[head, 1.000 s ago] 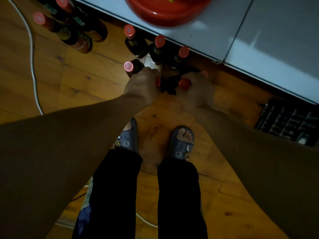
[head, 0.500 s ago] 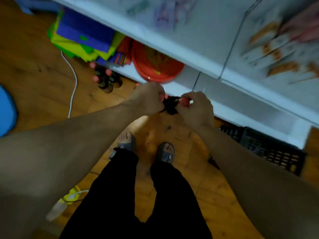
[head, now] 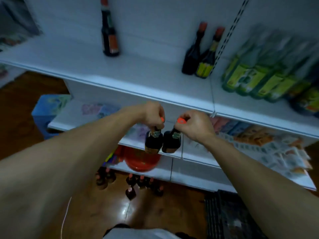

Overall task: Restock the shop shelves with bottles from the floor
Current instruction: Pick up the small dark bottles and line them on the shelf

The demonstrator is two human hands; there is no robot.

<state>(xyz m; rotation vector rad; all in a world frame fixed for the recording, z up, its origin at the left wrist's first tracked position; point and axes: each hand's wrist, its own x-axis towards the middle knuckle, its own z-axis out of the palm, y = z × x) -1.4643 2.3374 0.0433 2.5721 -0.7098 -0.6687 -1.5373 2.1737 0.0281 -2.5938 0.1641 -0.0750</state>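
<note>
My left hand (head: pixel 152 114) pinches the left bottle (head: pixel 153 144) by its neck, my right hand (head: pixel 195 125) the right bottle (head: pixel 171 142) likewise. They hang side by side below the shelf (head: pixel 138 78) edge. Held so high up, either could swing, knock that edge, or slip.

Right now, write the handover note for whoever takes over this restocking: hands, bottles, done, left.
Left hand grips a dark glass bottle with a red cap by its neck; right hand grips a second dark red-capped bottle the same way.
Both hang side by side in the air, below the white upper shelf board.
Done: three dark bottles stand on that board, a lone tall bottle at left, a pair of bottles at right.
Left: set the two held bottles down, then fetch the cluster of red-capped bottles on the wooden floor.
</note>
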